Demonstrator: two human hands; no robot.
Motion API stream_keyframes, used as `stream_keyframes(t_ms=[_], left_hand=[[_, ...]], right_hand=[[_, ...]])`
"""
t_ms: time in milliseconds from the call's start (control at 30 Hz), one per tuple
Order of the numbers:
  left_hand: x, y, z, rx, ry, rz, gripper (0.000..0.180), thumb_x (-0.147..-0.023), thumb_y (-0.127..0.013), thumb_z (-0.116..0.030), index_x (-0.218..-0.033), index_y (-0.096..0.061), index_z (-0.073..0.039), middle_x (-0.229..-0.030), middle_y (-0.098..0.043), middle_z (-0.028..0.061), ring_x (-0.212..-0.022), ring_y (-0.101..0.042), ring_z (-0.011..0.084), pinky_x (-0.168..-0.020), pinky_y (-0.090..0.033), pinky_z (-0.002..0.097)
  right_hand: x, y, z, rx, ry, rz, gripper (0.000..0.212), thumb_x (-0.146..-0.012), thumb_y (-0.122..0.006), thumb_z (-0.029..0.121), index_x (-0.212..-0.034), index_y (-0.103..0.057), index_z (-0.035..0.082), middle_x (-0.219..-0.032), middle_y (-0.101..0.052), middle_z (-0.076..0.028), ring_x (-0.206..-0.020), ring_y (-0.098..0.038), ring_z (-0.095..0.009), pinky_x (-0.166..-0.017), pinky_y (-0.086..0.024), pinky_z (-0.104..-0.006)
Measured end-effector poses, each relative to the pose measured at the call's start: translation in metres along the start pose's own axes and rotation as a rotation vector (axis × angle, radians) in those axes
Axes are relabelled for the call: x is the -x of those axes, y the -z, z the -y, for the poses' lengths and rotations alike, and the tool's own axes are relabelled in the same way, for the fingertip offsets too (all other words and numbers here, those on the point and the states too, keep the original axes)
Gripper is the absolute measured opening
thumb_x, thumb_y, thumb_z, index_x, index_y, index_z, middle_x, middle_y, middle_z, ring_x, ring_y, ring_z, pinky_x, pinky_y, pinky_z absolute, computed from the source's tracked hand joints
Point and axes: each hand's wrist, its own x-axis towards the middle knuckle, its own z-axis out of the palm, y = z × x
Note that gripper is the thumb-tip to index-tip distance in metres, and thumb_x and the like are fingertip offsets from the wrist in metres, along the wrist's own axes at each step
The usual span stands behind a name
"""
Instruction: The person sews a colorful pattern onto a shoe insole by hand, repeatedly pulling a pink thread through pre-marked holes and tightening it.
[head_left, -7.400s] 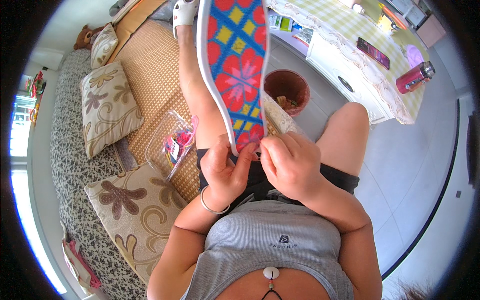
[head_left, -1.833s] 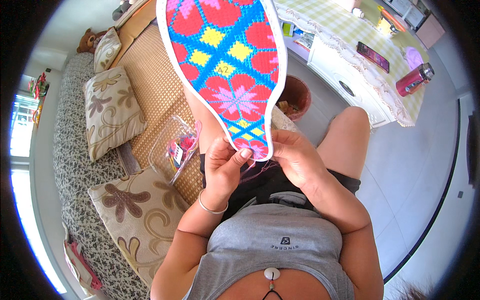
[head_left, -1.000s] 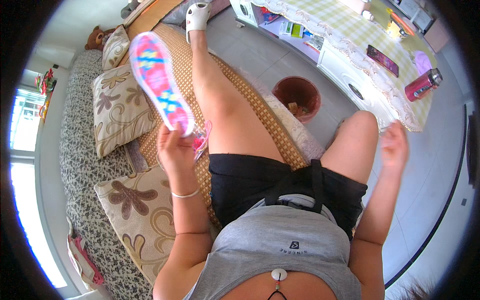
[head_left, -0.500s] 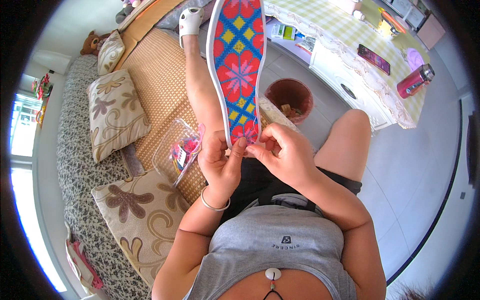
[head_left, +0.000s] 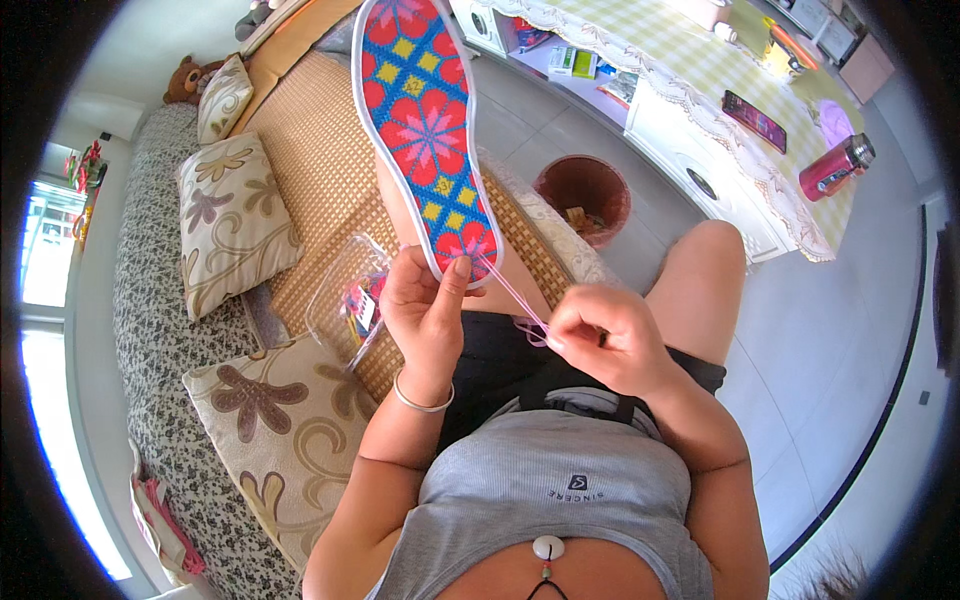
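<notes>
A shoe insole [head_left: 428,135] with a red, blue and yellow cross-stitch pattern and a white rim is held up over my lap. My left hand [head_left: 428,300] grips its near end, the thumb lying on the patterned face. From the stitches close to that thumb, pink thread [head_left: 510,290] runs taut down to my right hand [head_left: 605,338]. The right fingers are pinched together on the thread, and a loose loop of it hangs beside them. Whether a needle is in that pinch cannot be made out.
Left of my leg, a clear plastic box [head_left: 350,300] with colourful thread lies on the woven mat [head_left: 310,150]. Patterned cushions [head_left: 240,225] line that side. A brown waste bin [head_left: 583,200] stands ahead, by a cloth-covered table [head_left: 690,60] bearing a phone [head_left: 755,120] and a red flask [head_left: 835,168].
My right hand has left the insole and moved down and right, drawing the pink thread out tight. The insole, still in my left hand, has shifted left and tilted.
</notes>
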Motion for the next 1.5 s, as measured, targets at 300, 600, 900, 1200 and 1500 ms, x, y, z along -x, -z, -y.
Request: stream_keyframes(t_ms=[300, 600, 900, 1200, 1500], left_hand=[[0.002, -0.003, -0.006, 0.245, 0.161, 0.088, 0.012, -0.087, -0.058, 0.0, -0.098, -0.054, 0.001, -0.086, -0.065, 0.0094, -0.065, -0.061, 0.0132, -0.057, -0.051, 0.0263], [0.023, -0.02, -0.019, 0.215, 0.377, 0.405, 0.01, -0.088, -0.059, -0.001, -0.098, -0.056, 0.002, -0.086, -0.066, 0.008, -0.072, -0.063, 0.0111, -0.06, -0.055, 0.0222], [0.022, -0.011, -0.002, 0.292, 0.475, 0.35, 0.009, -0.088, -0.057, 0.001, -0.097, -0.057, 0.002, -0.083, -0.066, 0.0092, -0.064, -0.062, 0.0118, -0.054, -0.052, 0.0223], [0.01, -0.002, 0.012, 0.44, 0.531, 0.181, 0.011, -0.088, -0.058, -0.002, -0.098, -0.058, 0.001, -0.084, -0.066, 0.0097, -0.058, -0.059, 0.0113, -0.051, -0.048, 0.0207], [-0.012, 0.031, 0.018, 0.612, 0.377, 0.14, 0.012, -0.088, -0.055, -0.003, -0.1, -0.057, -0.002, -0.092, -0.065, 0.0079, -0.063, -0.053, 0.0117, -0.051, -0.04, 0.0227]], right_hand=[[0.036, 0.036, -0.04, -0.089, -0.384, -0.453, 0.024, -0.092, -0.057, 0.017, -0.111, -0.057, 0.002, -0.082, -0.059, -0.001, -0.072, -0.053, -0.005, -0.061, -0.041, -0.0183], [-0.009, -0.003, -0.018, -0.789, -0.379, -0.15, 0.034, -0.091, -0.052, 0.01, -0.124, -0.05, 0.004, -0.103, -0.063, -0.006, -0.086, -0.06, -0.011, -0.072, -0.048, -0.0229], [-0.008, 0.03, -0.036, -1.421, -0.211, -0.299, 0.04, -0.09, -0.056, 0.012, -0.127, -0.049, 0.001, -0.106, -0.063, -0.01, -0.094, -0.059, -0.017, -0.072, -0.049, -0.0265], [0.031, 0.092, -0.064, -1.102, -0.247, -0.729, 0.033, -0.094, -0.047, 0.006, -0.126, -0.048, -0.003, -0.094, -0.062, -0.014, -0.064, -0.051, -0.009, -0.054, -0.043, -0.0178], [0.083, 0.146, -0.043, -0.783, -0.146, -0.774, 0.057, -0.089, -0.048, 0.002, -0.142, -0.026, -0.001, -0.075, -0.048, -0.003, -0.05, -0.032, -0.004, -0.041, -0.027, -0.0162]])
